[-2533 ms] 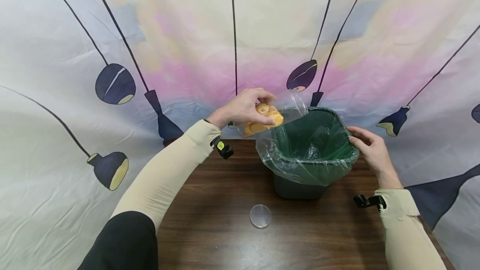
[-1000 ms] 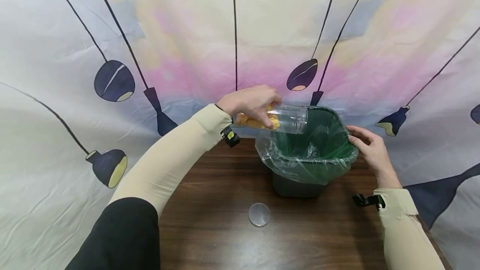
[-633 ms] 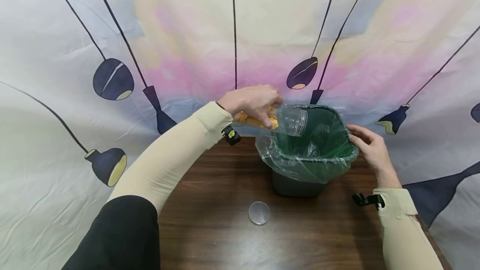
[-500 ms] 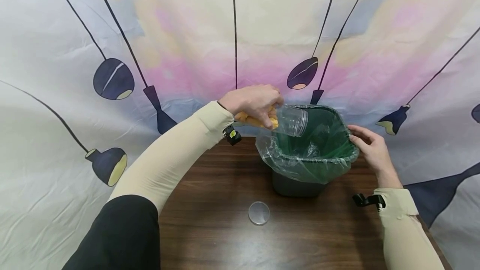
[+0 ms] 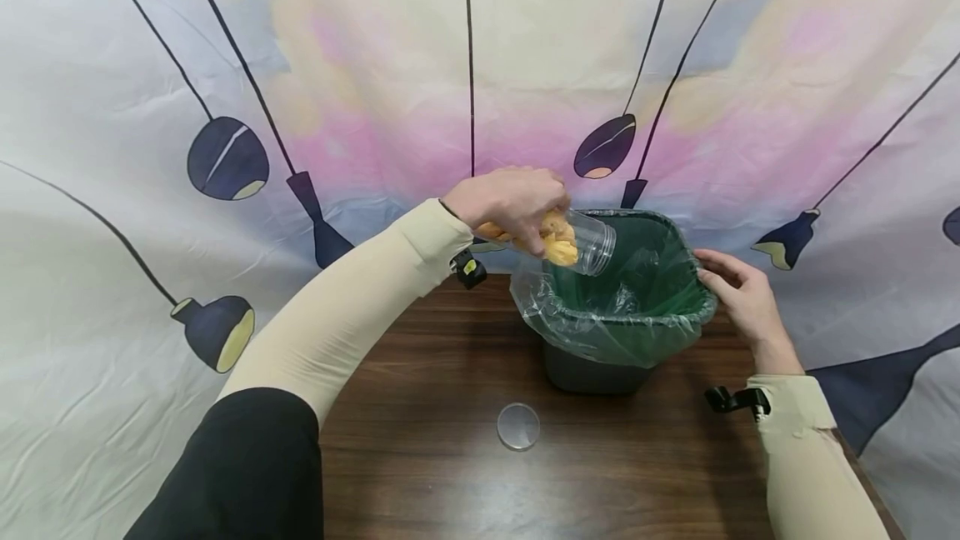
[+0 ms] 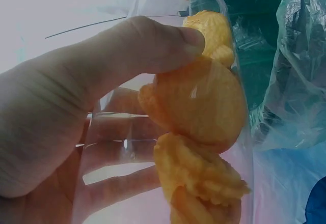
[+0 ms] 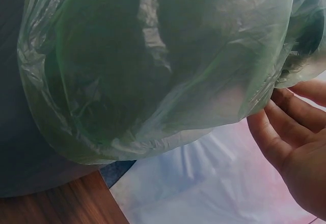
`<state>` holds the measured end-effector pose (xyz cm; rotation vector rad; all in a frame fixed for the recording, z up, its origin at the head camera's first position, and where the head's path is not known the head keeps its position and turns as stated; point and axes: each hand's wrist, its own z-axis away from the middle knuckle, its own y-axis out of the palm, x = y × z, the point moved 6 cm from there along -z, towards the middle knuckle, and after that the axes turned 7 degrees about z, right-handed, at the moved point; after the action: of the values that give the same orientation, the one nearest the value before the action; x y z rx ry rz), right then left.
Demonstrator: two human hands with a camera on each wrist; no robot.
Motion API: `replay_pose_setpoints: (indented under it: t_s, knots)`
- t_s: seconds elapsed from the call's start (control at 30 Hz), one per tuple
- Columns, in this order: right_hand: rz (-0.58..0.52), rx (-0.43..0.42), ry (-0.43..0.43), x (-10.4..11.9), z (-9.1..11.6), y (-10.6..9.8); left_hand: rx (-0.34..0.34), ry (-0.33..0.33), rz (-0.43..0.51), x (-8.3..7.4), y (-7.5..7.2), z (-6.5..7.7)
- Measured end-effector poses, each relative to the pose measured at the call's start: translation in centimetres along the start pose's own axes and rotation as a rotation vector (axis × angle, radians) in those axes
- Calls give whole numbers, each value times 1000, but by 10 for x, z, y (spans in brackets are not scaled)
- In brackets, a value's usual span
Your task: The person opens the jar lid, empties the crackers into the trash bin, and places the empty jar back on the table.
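My left hand [image 5: 517, 198] grips a clear plastic jar [image 5: 595, 244], thumb on one side and fingers spread behind it in the left wrist view. The jar lies tilted, its open mouth over the left rim of a dark trash can [image 5: 596, 372]. Several yellow-orange, ridged snack pieces [image 5: 558, 240] are inside, some close to the mouth; the left wrist view shows them [image 6: 198, 102] through the wall. A green translucent bag [image 5: 637, 340] lines the can and folds over its rim. My right hand [image 5: 746, 307] rests extended fingers against the bagged rim at the right; some fingertips [image 7: 262, 122] touch the bag.
A round clear lid [image 5: 518, 427] lies on the dark wooden table [image 5: 420, 457] in front of the can. Behind the table hangs a pale cloth [image 5: 375, 65] printed with lamps. The table's right edge runs beside the right forearm.
The left hand has moved the jar rightward and tipped its mouth lower, over the trash can. The snack pieces have slid towards the mouth. The right hand has stayed at the rim.
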<state>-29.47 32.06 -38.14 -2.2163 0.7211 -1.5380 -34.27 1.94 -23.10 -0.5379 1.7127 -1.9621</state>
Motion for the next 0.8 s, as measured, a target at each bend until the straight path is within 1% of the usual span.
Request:
replay_pose_setpoints:
  t_s: [0.17,0.33,0.47,0.57,0.7,0.8]
  knots:
    - [-5,-2,-8,-1,-1,0,26,-21,-48,-2,1,-1]
    - [-8,-4,-12,-2,-1,0,46,-20,-81,-5,1,-3]
    - [3,-4,-5,-3,-1,1,37,-20,-119,-8,1,-4]
    - [4,-3,-1,-4,-1,1,14,-23,-161,-12,1,-4]
    - [-6,-5,-6,-4,-1,0,-13,-21,-226,-16,-1,-5]
    - [-8,-8,-11,-4,-1,0,-15,-10,-291,-19,-2,-6]
